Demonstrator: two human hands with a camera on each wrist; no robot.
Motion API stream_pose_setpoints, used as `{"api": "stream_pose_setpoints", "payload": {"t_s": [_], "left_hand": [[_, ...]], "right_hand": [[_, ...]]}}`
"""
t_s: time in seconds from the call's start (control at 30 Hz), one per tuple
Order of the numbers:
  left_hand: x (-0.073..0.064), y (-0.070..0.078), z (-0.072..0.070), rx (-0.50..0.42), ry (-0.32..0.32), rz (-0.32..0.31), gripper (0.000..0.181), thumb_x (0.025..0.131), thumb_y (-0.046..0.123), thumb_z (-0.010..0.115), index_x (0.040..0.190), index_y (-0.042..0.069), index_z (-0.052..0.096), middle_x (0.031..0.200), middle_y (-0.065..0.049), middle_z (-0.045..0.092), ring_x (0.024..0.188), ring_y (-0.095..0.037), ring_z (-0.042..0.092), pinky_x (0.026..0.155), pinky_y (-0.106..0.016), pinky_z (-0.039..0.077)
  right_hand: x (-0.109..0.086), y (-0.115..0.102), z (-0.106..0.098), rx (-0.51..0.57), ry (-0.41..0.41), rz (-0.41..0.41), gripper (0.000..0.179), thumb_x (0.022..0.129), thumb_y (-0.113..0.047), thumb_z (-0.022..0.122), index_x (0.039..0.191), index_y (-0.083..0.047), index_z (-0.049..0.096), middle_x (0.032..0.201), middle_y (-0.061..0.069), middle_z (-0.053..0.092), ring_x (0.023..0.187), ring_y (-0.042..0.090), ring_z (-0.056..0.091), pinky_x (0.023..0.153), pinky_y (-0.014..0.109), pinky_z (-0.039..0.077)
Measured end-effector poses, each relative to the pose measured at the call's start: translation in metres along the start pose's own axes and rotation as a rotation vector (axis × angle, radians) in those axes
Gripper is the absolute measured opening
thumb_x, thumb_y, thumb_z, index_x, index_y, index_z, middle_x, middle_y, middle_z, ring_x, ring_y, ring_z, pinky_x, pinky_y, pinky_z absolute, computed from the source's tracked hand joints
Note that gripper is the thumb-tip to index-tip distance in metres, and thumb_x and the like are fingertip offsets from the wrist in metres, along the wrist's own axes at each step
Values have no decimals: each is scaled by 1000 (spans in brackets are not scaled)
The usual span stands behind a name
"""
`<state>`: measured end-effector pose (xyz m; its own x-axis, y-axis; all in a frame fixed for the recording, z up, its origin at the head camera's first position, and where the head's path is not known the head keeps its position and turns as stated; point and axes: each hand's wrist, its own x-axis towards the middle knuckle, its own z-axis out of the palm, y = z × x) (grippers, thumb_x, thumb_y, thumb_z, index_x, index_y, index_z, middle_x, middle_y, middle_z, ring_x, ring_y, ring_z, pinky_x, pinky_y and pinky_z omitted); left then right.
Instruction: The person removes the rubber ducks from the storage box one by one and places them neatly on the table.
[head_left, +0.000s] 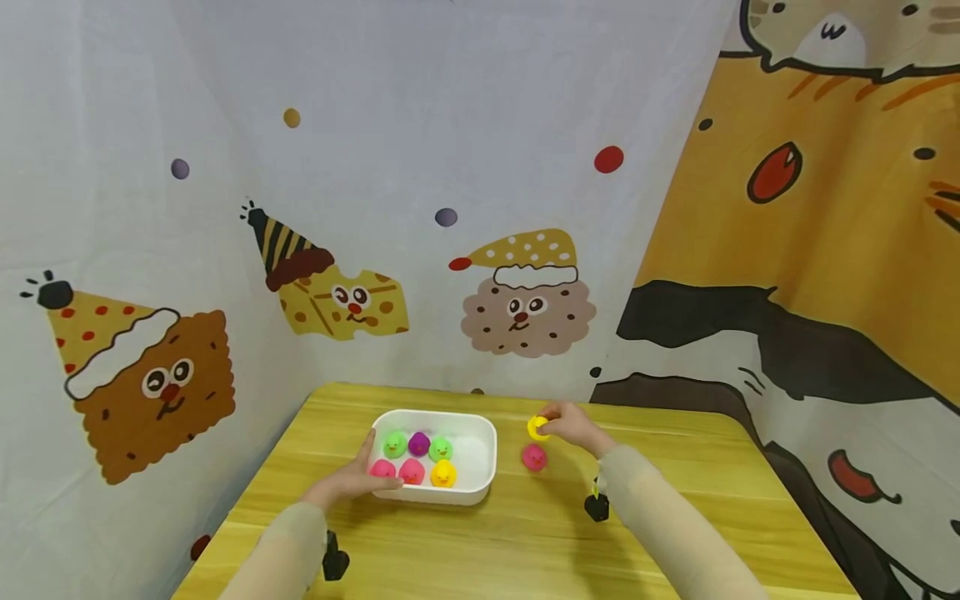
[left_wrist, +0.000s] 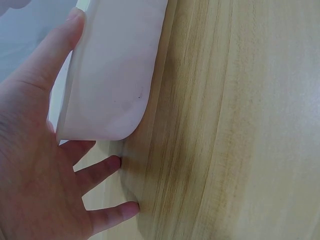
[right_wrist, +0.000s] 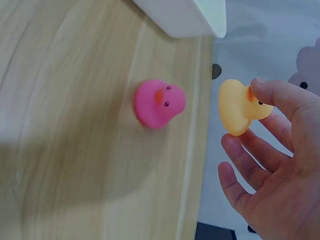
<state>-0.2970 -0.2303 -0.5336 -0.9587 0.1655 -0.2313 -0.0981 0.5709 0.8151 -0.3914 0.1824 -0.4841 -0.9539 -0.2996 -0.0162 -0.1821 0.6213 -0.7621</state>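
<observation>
My left hand (head_left: 347,483) rests against the near left corner of a white plastic box (left_wrist: 112,70). Its thumb (left_wrist: 62,42) lies along the rim while the other fingers spread, fairly straight, by the end wall. Inside the box sit several small rubber ducks: pink, green, a purple one (head_left: 419,444) and a yellow one (head_left: 443,474). To the right of the box, my right hand (head_left: 573,427) pinches another yellow rubber duck (right_wrist: 235,107) by its head, between thumb and fingers. Near that hand, a pink rubber duck (right_wrist: 159,103) stands on the table.
The wooden table (head_left: 675,517) carries everything. A white cloth (head_left: 450,125) printed with cartoon figures hangs behind and at the left, with an orange animal print (head_left: 810,208) on the right. Small black devices (head_left: 597,507) hang at both wrists.
</observation>
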Motion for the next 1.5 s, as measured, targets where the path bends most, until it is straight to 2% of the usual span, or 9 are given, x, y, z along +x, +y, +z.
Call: {"api": "stream_pose_setpoints", "payload": {"t_s": [0.27,0.6,0.67,1.0,1.27,1.5], "left_hand": [[-1,5,-1,5,-2,-10,123,80,39,79,151,2,-14,153,-37,6,135,-54,22,108,-67,18],[-3,4,2,18,10,-27,123,80,40,78,151,0,-14,153,-37,5,135,-54,21,108,-67,19],[-2,4,3,6,2,-28,123,80,40,78,151,1,-14,153,-37,3,135,-55,19,108,-68,17],[11,-14,3,4,-14,-24,130,76,53,77,152,10,-19,155,-33,-2,138,-54,12,108,-68,12],[-1,1,1,30,0,-38,124,80,45,76,151,4,-17,152,-38,1,134,-58,16,105,-71,16],[-2,4,3,25,-5,-38,123,81,46,75,151,5,-17,154,-36,2,135,-56,17,106,-70,17]], "right_hand": [[-10,16,-11,-28,25,19,30,82,-9,73,107,6,67,104,12,68,88,21,60,80,40,53],[-23,37,-16,-9,-10,-11,28,82,-5,71,106,11,67,97,14,69,80,18,61,73,33,54],[-26,41,-17,-4,4,10,29,82,-5,71,106,11,67,98,13,68,80,18,61,73,32,54],[-31,57,-18,9,53,53,32,79,-5,73,108,8,68,103,14,68,85,20,60,75,34,54],[-31,67,-9,16,48,54,31,80,-3,73,107,10,67,102,13,68,85,21,61,75,35,55],[-35,72,-4,12,20,46,30,78,-1,72,105,11,66,100,14,68,86,20,60,77,35,53]]}}
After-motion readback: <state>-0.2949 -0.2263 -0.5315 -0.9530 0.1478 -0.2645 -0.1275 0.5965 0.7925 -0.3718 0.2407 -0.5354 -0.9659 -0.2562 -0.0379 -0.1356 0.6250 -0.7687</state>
